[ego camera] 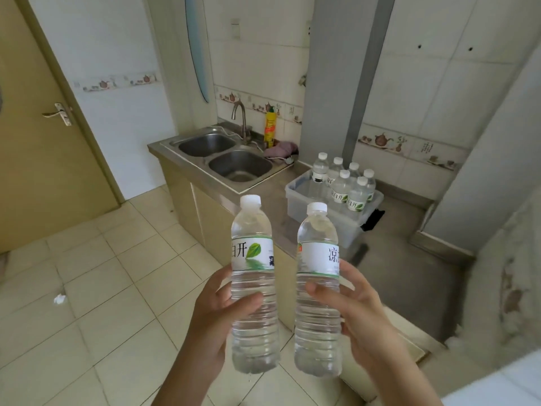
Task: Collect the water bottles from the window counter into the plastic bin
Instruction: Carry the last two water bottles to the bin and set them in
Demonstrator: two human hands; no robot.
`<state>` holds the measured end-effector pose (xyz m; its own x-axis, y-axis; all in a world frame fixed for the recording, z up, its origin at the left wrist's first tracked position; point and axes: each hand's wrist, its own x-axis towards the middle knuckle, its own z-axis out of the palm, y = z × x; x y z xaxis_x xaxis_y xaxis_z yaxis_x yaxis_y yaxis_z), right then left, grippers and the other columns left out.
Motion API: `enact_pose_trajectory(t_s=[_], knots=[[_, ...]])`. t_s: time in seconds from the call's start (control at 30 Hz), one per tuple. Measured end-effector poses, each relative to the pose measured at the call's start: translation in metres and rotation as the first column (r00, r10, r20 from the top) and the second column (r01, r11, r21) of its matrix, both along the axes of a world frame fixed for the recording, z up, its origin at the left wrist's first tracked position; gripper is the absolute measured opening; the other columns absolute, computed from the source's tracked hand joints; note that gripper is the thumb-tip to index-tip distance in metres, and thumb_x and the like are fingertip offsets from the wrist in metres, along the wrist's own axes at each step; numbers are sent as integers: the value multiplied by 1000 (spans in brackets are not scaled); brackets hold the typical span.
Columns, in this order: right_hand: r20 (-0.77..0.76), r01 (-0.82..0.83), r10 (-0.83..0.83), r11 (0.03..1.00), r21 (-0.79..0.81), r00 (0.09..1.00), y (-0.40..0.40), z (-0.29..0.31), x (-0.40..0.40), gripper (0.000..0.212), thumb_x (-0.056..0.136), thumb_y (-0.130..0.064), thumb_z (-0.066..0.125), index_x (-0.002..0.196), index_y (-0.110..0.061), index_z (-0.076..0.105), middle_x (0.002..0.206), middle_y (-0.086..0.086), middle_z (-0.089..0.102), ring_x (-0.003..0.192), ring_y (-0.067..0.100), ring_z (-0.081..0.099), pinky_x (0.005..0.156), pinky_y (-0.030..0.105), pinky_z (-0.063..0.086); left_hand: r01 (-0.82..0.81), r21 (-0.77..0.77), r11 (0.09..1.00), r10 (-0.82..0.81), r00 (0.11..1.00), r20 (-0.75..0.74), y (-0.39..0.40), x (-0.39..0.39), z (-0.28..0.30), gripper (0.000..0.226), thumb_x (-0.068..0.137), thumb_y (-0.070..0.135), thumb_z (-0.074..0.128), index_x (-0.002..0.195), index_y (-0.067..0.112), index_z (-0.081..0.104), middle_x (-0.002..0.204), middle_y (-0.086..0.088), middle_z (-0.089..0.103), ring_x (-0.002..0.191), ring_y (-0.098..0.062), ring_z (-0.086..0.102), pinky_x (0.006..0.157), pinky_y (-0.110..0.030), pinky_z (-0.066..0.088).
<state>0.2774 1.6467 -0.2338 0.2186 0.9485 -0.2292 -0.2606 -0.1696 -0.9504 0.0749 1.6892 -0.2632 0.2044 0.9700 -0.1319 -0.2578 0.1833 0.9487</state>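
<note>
Head view: at about 6 o'clock, two bare hands each hold a clear water bottle upright. The left hand point(218, 315) wraps the lower half of the left bottle point(253, 285), thumb across the front and fingers hidden behind it; its wrist runs off the bottom edge. The right hand point(361, 315) clasps the right bottle point(317, 291) the same way, thumb on the front just under the label, fingertips showing past the bottle's right side. Both bottles have white caps and white labels with green trim; each label shows only part of its printed characters, the rest wrapping out of sight. The two bottles stand close together but apart.

Toward 1 o'clock, the clear plastic bin point(307, 206) sits on a grey counter point(409, 259), with six more capped bottles point(348, 183) standing in its far half. Their lower parts blur through the bin wall. A dark object at the bin's right corner is too unclear to name.

At 11 o'clock, a steel double sink point(225, 158) with a curved tap point(241, 118); behind it a yellow squeeze bottle point(270, 127) and a crumpled pinkish cloth point(281, 149). At 9 o'clock, a tan door point(35, 156) with a lever handle, cut off at the left edge. A small white scrap point(59, 299) lies on the tiled floor at 8 o'clock. At 4 o'clock, a pale blurred surface cuts the corner.
</note>
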Motion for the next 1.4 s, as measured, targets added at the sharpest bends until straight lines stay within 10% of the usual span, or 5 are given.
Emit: enact_pose_trajectory(t_s=[0.4,0.6,1.07,1.27,1.4], knots=[[-20,174,-174,985,4,985,158,1,13,66,50,-11,85,110,-25,63,89,10,77,70,18,72,49,21,50,215,43,976,-213,976,-44,198,24,7,76,45,23,85,118,19,64,107,-9,76,101,-24,71,73,-28,56],[-6,229,-230,973,-29,973,227,-9,49,77,51,-15,86,120,-32,55,93,8,77,88,27,73,73,36,51,268,17,963,-267,962,-57,271,68,-6,89,43,22,87,125,10,56,109,-14,74,104,-33,69,73,-34,57],[23,350,-350,936,-35,937,376,-44,136,80,56,1,87,119,-34,53,101,-1,74,78,7,72,55,18,50,327,-17,945,-327,937,-123,428,181,-26,82,49,-5,87,122,17,58,101,-8,77,88,-27,74,59,-31,59],[96,442,-440,897,-3,893,418,-58,157,77,53,2,89,109,-39,56,93,-7,75,84,8,71,62,21,53,417,57,907,-402,899,-174,483,212,-39,89,45,14,91,127,25,59,114,-10,74,104,-33,69,83,-50,57],[187,491,-488,871,34,853,445,-63,166,82,52,-3,91,117,-40,55,103,-15,72,95,0,66,75,20,54,520,84,850,-497,844,-200,523,228,-40,92,40,16,89,125,24,55,110,2,75,98,-19,72,75,-30,58]])
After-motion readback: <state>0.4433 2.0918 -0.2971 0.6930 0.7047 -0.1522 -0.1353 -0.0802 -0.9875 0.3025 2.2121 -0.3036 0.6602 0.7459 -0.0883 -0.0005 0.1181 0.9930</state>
